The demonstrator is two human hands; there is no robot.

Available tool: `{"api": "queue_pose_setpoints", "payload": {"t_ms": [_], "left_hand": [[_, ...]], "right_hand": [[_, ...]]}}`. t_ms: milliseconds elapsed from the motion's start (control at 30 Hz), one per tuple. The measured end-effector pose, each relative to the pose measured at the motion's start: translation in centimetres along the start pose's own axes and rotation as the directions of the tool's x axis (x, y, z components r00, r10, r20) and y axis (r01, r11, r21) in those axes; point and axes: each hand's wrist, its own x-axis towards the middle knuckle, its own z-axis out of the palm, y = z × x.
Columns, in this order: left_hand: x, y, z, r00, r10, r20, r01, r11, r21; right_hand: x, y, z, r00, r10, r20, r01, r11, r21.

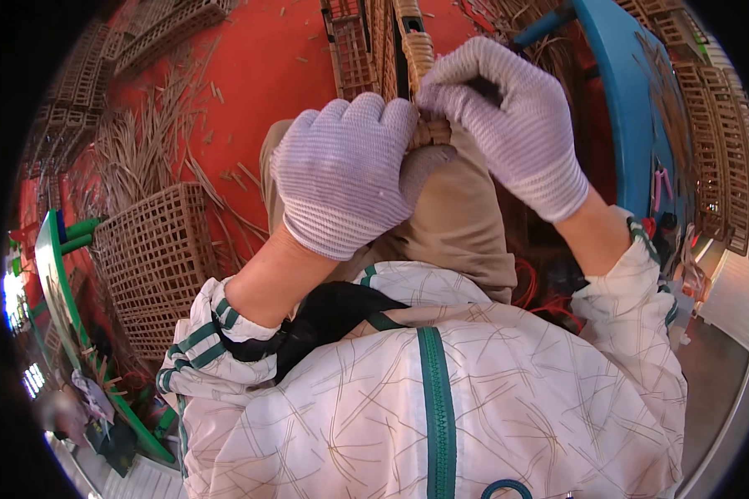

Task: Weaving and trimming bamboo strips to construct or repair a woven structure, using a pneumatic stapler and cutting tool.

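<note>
A woven basket frame with an open lattice side and dark uprights stands beyond my knees. Its near edge is a bar wrapped in tan flat strips, running down between my two hands. My left hand, in a pale lilac knit glove, is closed around the lower end of this wrapped bar, the thumb underneath. In a matching glove, my right hand pinches at the bar's right side, thumb and forefinger together. Whatever lies between those fingertips is too small to make out.
Loose dry strips litter the red floor on the left. Near them leans a lattice panel, beside a green-edged table. A blue bench stands close on the right, with more lattice panels past it.
</note>
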Motion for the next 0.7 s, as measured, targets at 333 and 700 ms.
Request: {"api": "queue_pose_setpoints", "payload": {"t_ms": [333,700], "left_hand": [[0.8,0.8,-1.5,0.993,-0.113,0.016,0.114,0.980,-0.163],[3.2,2.5,-2.6,0.887,-0.373,0.274,0.461,0.670,-0.581]], "right_hand": [[-2.2,5.5,-8.8,0.929,0.119,-0.350,-0.146,0.988,-0.054],[-21.0,15.2,-17.2,0.922,0.116,-0.370,-0.360,0.613,-0.703]]}}
